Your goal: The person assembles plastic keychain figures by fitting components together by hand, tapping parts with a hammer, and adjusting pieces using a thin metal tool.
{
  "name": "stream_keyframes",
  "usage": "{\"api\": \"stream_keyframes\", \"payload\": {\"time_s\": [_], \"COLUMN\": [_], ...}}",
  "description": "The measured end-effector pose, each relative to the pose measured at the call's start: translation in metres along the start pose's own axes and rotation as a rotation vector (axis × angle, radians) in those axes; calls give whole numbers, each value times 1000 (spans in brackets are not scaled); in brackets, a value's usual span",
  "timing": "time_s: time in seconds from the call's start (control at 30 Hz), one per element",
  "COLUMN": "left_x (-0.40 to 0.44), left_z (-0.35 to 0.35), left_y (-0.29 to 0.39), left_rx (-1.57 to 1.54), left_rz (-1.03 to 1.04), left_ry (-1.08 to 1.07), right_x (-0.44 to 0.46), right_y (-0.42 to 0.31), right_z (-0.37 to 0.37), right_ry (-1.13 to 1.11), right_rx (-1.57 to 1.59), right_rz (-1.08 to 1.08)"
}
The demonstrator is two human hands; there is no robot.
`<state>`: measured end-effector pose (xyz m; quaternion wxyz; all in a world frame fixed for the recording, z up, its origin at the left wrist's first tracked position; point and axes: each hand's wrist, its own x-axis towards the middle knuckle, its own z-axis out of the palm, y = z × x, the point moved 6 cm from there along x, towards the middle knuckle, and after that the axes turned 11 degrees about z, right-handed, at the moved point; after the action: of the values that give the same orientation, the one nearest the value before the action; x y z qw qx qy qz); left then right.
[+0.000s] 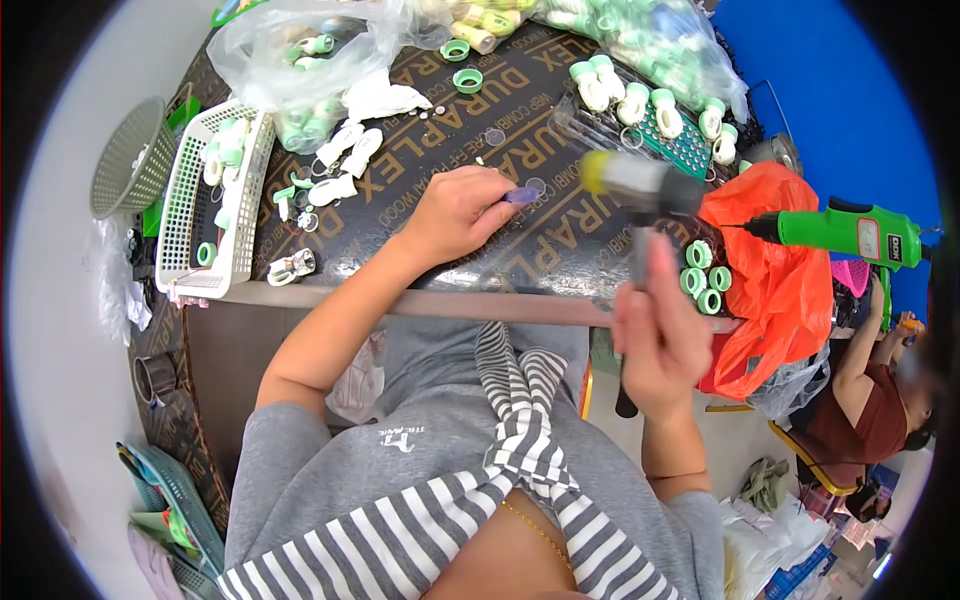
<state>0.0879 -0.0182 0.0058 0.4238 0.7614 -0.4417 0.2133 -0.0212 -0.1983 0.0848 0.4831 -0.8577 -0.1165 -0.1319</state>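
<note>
My left hand (465,212) rests on the dark printed board with its fingers closed on a small purple translucent piece (520,196). Touching or just behind that piece is a thin clear ring (536,186). My right hand (663,340) grips the handle of a mallet, raised over the board and blurred by motion. The mallet's head (645,182) has a yellow-green face on the left and a black end on the right. Several green ring caps (706,278) lie to the right of the mallet.
A white basket (240,245) of green-and-white parts stands left. White parts (345,165) lie beside it. Bulb-shaped parts (665,113) sit around a green perforated tray (690,150) at back right. A green electric screwdriver (850,235) hangs over an orange bag (775,290). Another person (870,400) sits right.
</note>
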Motion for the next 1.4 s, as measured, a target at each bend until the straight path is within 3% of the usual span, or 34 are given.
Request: {"api": "stream_keyframes", "payload": {"time_s": [0.1, 0.27, 0.33, 0.47, 0.53, 0.6, 0.73, 0.8, 0.83, 0.93, 0.97, 1.03, 1.07, 1.1, 1.17, 1.2, 1.27, 1.4], "left_x": [-1, -2, 1, -3, -2, -5, -4, -2, -3, -6, -6, -2, -2, -3, -3, -3, -2, -3], "left_z": [2, 0, -3, -4, -1, -2, -7, -5, -5, -6, -7, -8, -8, -8, -8, -9, -10, -9], "left_y": [1, 2, 2, 0, 0, 0, -2, -1, -1, -6, -5, -2, -3, -4, -7, -7, -4, -7], "left_rx": [4, -3, 36, 28, 54, 49, 64, 45, 40, 80, 77, 65, 66, 73, 78, 78, 95, 105], "left_rz": [-1, 15, -15, -13, -5, -31, -41, -43, -35, -21, -24, -46, -73, -69, -77, -78, -67, -75], "left_ry": [-5, 32, 21, 39, 8, -8, 32, 24, 24, 43, 33, 46, 24, 30, 37, 33, 34, 25], "right_x": [3, 7, 0, -4, 5, 9, 9, 14, 13, 11, 12, 12, 16, 14, 14, 13, 14, 14], "right_y": [-14, -10, 17, 8, -1, 14, 7, -2, 8, 13, 14, 5, 6, 13, 22, 17, 10, 14], "right_z": [-13, 15, 25, -10, 9, 31, -5, 10, 29, 18, 8, 9, 25, 36, 29, 17, 8, 37], "right_ry": [64, -23, -86, 21, -8, -25, 121, 9, -110, -26, 63, 48, -23, -94, -42, 32, 86, 12], "right_rx": [6, -79, -44, 149, -37, -90, 185, -63, -62, 0, 129, 34, 11, -51, 112, 26, 139, 22], "right_rz": [-50, -107, 128, 206, -86, -116, 177, -120, -10, 156, 147, 118, -83, 123, 180, 138, 117, -56]}}
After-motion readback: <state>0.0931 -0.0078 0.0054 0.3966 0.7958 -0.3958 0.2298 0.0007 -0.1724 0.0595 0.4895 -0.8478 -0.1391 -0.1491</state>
